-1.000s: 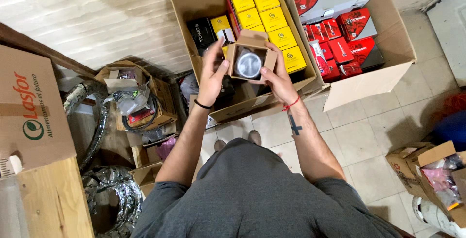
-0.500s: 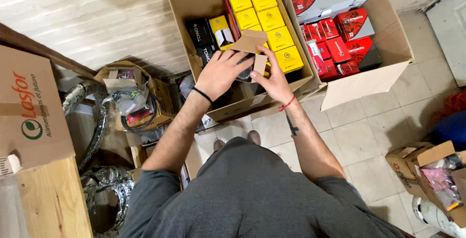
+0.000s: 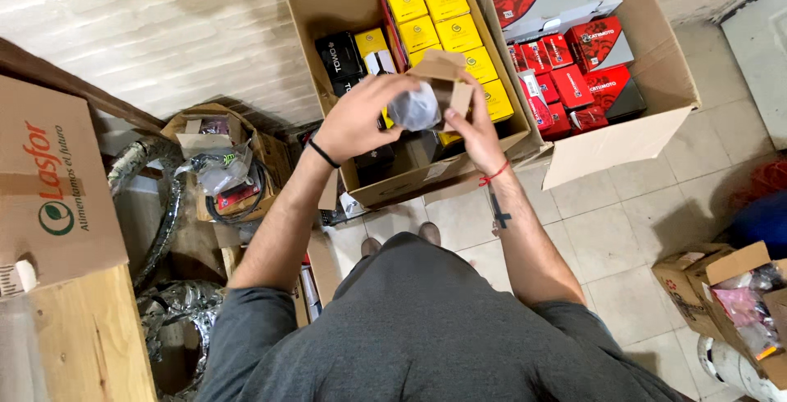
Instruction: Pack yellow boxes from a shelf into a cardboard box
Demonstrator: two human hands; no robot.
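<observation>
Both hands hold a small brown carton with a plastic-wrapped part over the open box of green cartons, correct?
Not quite. The head view shows the left hand and right hand holding the small brown carton and wrapped part over yellow cartons, not green.

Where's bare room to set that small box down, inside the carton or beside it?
Inside the big carton, the dark gap below the black boxes, under the left hand, looks open. Yellow boxes and red boxes are packed tight. Bare floor tiles lie right of the right hand.
</observation>
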